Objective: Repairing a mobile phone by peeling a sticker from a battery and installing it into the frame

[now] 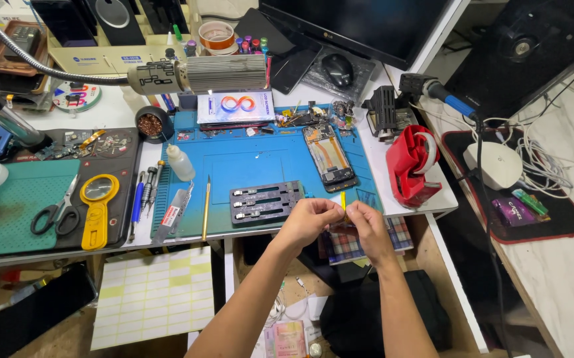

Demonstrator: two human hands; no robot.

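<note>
left hand (310, 220) and right hand (365, 224) pinch a small yellow strip (343, 201) between fingertips (too small to tell more) at the blue mat's (247, 162) near edge | jig (267, 202) just left of them | opened phone (330, 157) beyond | red tape dispenser (411, 166) to the right

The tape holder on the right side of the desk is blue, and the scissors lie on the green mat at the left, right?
Not quite. The tape holder is red, not blue; the head view shows it at the right side of the desk. The rest holds: the scissors do lie on the green mat at the left.
</note>
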